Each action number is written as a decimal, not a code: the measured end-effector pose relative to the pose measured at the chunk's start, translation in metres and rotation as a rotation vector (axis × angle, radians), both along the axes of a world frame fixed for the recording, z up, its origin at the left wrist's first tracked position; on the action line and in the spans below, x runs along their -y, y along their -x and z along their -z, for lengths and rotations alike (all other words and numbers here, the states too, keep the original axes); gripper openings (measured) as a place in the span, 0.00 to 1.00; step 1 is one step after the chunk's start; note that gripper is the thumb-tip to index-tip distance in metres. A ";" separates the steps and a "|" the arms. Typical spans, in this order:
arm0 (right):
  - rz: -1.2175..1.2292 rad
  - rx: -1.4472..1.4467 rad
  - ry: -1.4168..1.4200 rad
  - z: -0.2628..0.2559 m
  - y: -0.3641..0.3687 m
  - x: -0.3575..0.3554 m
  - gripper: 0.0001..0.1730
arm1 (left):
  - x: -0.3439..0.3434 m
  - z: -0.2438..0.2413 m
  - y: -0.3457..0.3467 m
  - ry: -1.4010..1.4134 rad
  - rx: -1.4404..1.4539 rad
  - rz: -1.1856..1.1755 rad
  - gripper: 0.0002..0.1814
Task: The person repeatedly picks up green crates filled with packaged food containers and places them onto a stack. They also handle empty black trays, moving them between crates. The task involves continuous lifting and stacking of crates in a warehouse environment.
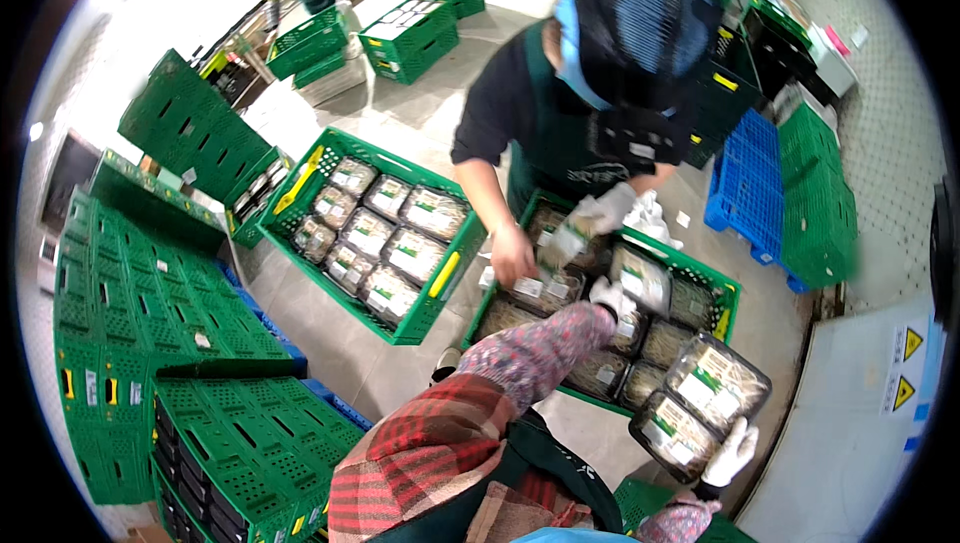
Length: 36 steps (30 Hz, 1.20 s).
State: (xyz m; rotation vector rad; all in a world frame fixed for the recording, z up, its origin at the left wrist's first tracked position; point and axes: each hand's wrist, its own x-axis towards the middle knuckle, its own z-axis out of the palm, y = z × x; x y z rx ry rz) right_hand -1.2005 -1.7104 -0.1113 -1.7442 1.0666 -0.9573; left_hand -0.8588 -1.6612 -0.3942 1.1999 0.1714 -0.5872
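Observation:
My right hand (pixel 731 453), in a white glove, holds two black film-topped trays of pale, stringy produce side by side, an upper tray (pixel 718 381) and a lower tray (pixel 675 434). They are over the right front corner of a green plastic crate (pixel 724 314). Inside that crate are several similar trays, some with labels. My left hand (pixel 609 295), also gloved, reaches into the crate beside a labelled tray (pixel 641 279). Its fingers are partly hidden, so their grip is unclear.
Across the crate stands a co-worker (pixel 555 115), one bare hand (pixel 514 254) in it and a gloved hand (pixel 607 209) on a tray. To the left is another filled crate (pixel 405 329). Stacked green crates (pixel 165 295) line the left side; blue pallets (pixel 746 183) stand right.

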 end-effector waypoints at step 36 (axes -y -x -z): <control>-0.715 -0.370 -0.442 0.173 -0.559 -0.407 0.13 | -0.688 -0.069 -0.357 -1.077 0.201 0.616 0.53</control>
